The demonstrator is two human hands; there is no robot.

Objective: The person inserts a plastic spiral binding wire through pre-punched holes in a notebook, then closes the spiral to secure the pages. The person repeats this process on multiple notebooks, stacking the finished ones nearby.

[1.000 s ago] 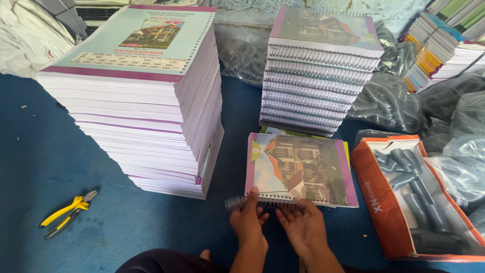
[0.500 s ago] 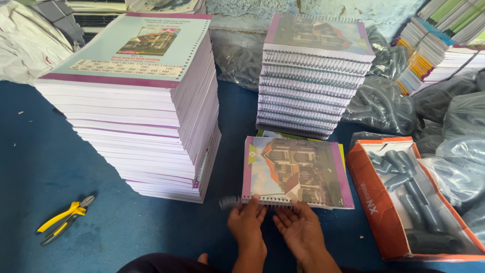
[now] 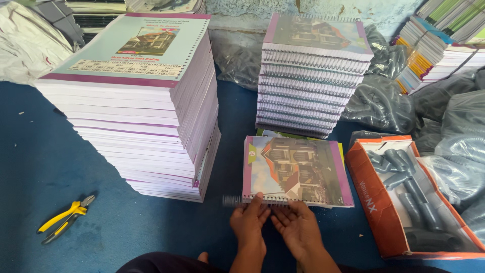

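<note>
A notebook [image 3: 295, 169] with a house picture on its cover lies flat on the blue floor in front of me. A dark wire spiral [image 3: 233, 200] runs along its near edge and sticks out to the left. My left hand [image 3: 250, 222] pinches the spiral at the notebook's near left corner. My right hand [image 3: 298, 227] rests beside it, fingers on the same near edge. A tall stack of unbound notebooks [image 3: 136, 96] stands to the left. A stack of spiral-bound notebooks [image 3: 313, 76] stands behind.
An orange cardboard box [image 3: 371, 187] with several dark spiral coils sits at the right. Yellow-handled pliers [image 3: 65, 218] lie on the floor at the left. Grey plastic bags of coils [image 3: 384, 101] are heaped behind and at the right. More notebooks [image 3: 444, 40] are piled at the far right.
Both hands have stayed at the notebook's near edge with small finger shifts along the spiral. The view has shifted slightly.
</note>
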